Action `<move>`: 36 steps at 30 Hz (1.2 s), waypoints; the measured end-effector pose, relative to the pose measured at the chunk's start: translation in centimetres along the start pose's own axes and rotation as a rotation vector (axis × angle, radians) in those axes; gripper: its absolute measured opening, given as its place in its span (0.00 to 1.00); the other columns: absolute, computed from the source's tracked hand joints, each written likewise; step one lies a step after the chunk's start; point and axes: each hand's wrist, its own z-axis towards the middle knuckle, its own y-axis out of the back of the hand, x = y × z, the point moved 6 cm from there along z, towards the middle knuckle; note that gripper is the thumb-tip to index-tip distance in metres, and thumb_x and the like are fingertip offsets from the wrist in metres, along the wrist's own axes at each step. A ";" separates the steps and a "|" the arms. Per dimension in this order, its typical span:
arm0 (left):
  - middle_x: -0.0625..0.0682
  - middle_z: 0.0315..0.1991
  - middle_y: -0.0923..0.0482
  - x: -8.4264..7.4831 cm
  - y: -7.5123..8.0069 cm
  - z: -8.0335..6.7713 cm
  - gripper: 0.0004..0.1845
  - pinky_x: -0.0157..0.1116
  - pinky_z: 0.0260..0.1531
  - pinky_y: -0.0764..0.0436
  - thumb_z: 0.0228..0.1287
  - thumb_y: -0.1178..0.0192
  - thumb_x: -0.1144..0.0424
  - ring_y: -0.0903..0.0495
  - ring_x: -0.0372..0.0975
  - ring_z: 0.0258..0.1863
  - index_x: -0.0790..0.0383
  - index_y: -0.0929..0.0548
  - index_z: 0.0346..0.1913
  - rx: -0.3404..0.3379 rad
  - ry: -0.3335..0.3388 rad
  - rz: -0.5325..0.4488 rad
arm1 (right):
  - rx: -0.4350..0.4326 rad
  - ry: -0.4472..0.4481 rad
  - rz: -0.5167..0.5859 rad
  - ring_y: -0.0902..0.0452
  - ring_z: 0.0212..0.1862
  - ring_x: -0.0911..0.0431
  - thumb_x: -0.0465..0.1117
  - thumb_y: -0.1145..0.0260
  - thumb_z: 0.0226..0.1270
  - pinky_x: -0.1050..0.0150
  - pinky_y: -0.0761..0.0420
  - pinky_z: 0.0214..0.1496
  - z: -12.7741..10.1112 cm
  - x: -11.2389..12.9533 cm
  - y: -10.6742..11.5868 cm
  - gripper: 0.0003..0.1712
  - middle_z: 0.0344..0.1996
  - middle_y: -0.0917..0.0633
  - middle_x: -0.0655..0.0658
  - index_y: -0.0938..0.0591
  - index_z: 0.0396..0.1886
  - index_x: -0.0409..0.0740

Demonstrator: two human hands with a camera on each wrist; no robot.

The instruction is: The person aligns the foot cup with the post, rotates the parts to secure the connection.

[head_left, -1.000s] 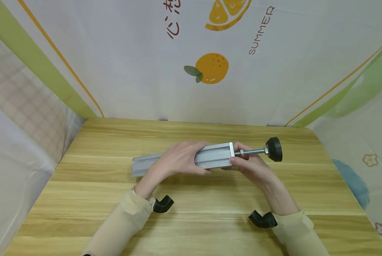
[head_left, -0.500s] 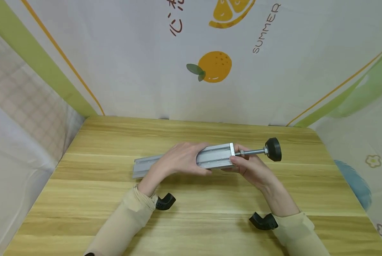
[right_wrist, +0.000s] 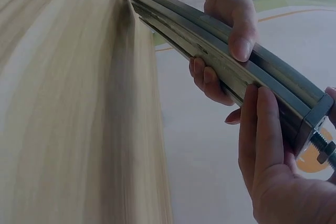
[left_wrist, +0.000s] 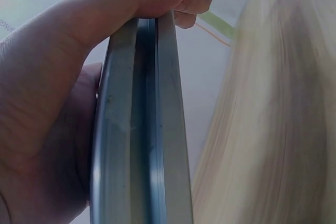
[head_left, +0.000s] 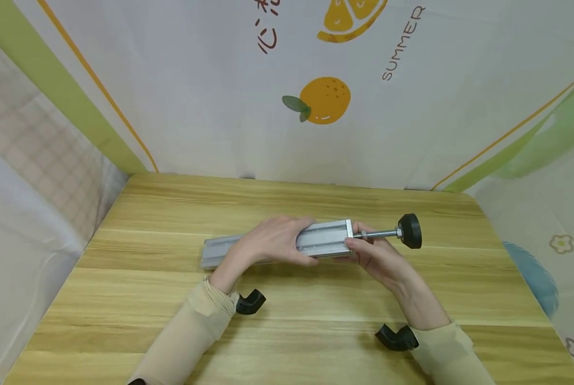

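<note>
A grey aluminium profile (head_left: 324, 238) with long slots is held a little tilted over the wooden table, its right end higher. My left hand (head_left: 273, 240) grips it around the middle from above, thumb on the near side (left_wrist: 142, 129). At the right end my right hand (head_left: 387, 263) holds it by the end plate (head_left: 349, 231), thumb in front and fingers beneath, as the right wrist view shows. From that plate a threaded rod (head_left: 382, 233) with nuts sticks out, ending in a black levelling foot (head_left: 410, 231). The left end (head_left: 212, 253) appears low, near the tabletop.
The wood-grain table (head_left: 296, 331) stretches out around both hands. White cloth (head_left: 210, 107) printed with fruit hangs behind it, with more cloth at either side. A black wrist mount (head_left: 250, 302) sits at the left cuff, another black mount (head_left: 396, 338) at the right.
The profile's right end and levelling foot have sunk slightly, so the profile lies a bit flatter. Both hands keep their hold. The head view has shifted slightly.
</note>
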 end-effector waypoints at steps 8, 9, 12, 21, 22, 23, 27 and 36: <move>0.42 0.39 0.18 0.1 -0.5 0.2 0.35 0.34 0.34 0.23 0.52 0.29 0.37 0.22 0.35 0.34 0.45 0.23 0.62 0.013 0.003 -0.011 | 0.007 -0.004 0.020 0.13 0.52 0.59 0.31 0.47 0.79 0.62 0.15 0.57 -0.4 -0.3 -0.1 0.09 0.51 0.15 0.50 0.22 0.46 0.47; 0.42 0.39 0.18 0.1 -0.6 0.2 0.35 0.34 0.34 0.23 0.52 0.29 0.37 0.22 0.35 0.34 0.45 0.23 0.62 0.013 0.002 -0.009 | 0.006 -0.005 0.023 0.13 0.52 0.59 0.31 0.47 0.79 0.62 0.15 0.57 -0.4 -0.4 -0.1 0.09 0.51 0.15 0.50 0.22 0.46 0.47; 0.41 0.39 0.18 0.0 -0.7 0.2 0.34 0.34 0.35 0.23 0.51 0.29 0.37 0.22 0.35 0.34 0.45 0.23 0.61 0.014 0.003 -0.002 | -0.003 -0.013 0.031 0.13 0.52 0.59 0.31 0.48 0.79 0.62 0.15 0.58 -0.5 -0.5 -0.1 0.10 0.51 0.15 0.50 0.22 0.46 0.47; 0.42 0.40 0.19 -0.6 -0.7 0.2 0.34 0.35 0.36 0.22 0.52 0.31 0.38 0.22 0.35 0.36 0.48 0.24 0.59 0.016 0.015 0.029 | -0.009 -0.024 0.033 0.14 0.52 0.59 0.31 0.48 0.79 0.62 0.15 0.57 -0.7 -0.6 0.0 0.09 0.51 0.15 0.50 0.23 0.44 0.47; 0.42 0.41 0.18 -0.6 -0.7 0.3 0.34 0.35 0.37 0.22 0.52 0.31 0.38 0.22 0.35 0.36 0.49 0.24 0.60 0.015 0.016 0.033 | -0.013 -0.029 0.033 0.14 0.52 0.58 0.31 0.48 0.79 0.62 0.15 0.57 -0.7 -0.6 0.1 0.09 0.51 0.16 0.50 0.23 0.44 0.47; 0.42 0.41 0.18 -0.7 -0.7 0.3 0.34 0.35 0.38 0.22 0.52 0.31 0.38 0.22 0.35 0.37 0.49 0.24 0.60 0.013 0.017 0.036 | -0.016 -0.032 0.033 0.14 0.52 0.58 0.31 0.48 0.79 0.62 0.15 0.57 -0.6 -0.6 0.1 0.09 0.51 0.16 0.49 0.23 0.44 0.47; 0.43 0.44 0.18 -0.8 -0.8 0.3 0.37 0.36 0.41 0.21 0.53 0.32 0.39 0.21 0.35 0.39 0.50 0.26 0.65 0.012 0.018 0.047 | -0.026 -0.042 0.037 0.14 0.52 0.58 0.32 0.47 0.79 0.61 0.15 0.57 -0.6 -0.7 0.2 0.08 0.51 0.17 0.48 0.23 0.44 0.46; 0.46 0.48 0.16 -1.2 -1.1 0.6 0.44 0.38 0.40 0.19 0.50 0.26 0.37 0.19 0.37 0.40 0.52 0.28 0.68 -0.027 0.007 0.088 | -0.060 -0.068 0.026 0.14 0.54 0.58 0.33 0.49 0.80 0.63 0.15 0.57 -0.6 -0.8 0.3 0.08 0.53 0.17 0.50 0.24 0.48 0.47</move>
